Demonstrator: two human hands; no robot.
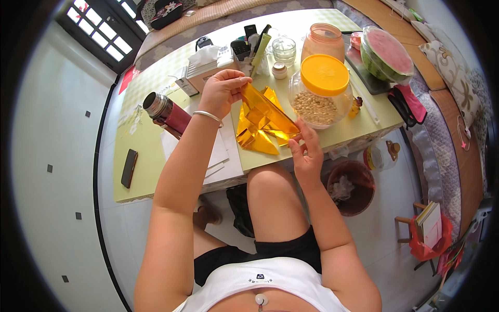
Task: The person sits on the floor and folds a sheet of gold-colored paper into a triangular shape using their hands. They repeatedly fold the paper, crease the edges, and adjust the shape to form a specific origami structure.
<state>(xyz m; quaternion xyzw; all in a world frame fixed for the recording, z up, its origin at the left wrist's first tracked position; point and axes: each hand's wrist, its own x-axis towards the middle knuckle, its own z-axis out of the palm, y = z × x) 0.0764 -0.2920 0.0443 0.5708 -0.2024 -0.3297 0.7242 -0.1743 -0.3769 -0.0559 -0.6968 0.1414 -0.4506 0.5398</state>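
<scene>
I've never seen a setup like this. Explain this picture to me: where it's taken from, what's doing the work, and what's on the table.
There is no machine here, just a person using two bare hands. The one picture comes from a wide fisheye camera worn on the head, looking down, so straight edges bend and the rim is dark. Left in the picture is the person's left.

The left hand pinches the upper end of some folded gold foil; the right hand pinches its lower right end. Whether the gold pieces beneath are separate is hard to tell.

On the table are a flask at the left, a tissue box behind, a yellow-lidded jar of pale beans or nuts, and a cut watermelon at the right.
</scene>
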